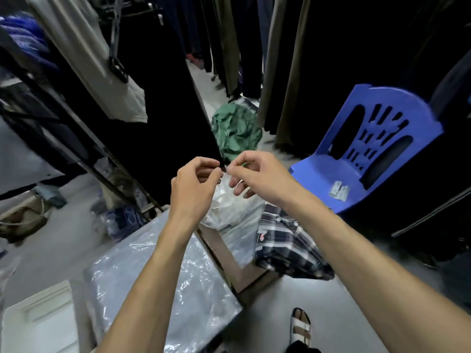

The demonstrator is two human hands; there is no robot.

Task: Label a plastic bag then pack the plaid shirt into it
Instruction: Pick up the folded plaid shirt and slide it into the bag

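Note:
A clear plastic bag (230,207) hangs crumpled from both of my hands in the middle of the view. My left hand (195,186) and my right hand (254,171) pinch its top edge, fingertips almost touching. Below and to the right, the folded plaid shirt (285,244), dark blue and white checks with a small red logo, lies on the edge of a cardboard box (230,263). Whether a label is on the bag is not visible. Several small white labels (339,191) lie on the seat of a blue plastic chair (367,151).
A stack of clear-bagged grey garments (158,276) lies at the lower left, beside a white box (40,324). Racks of dark hanging clothes stand on both sides. A green garment (235,128) lies on the floor ahead. A sandalled foot (300,324) is below.

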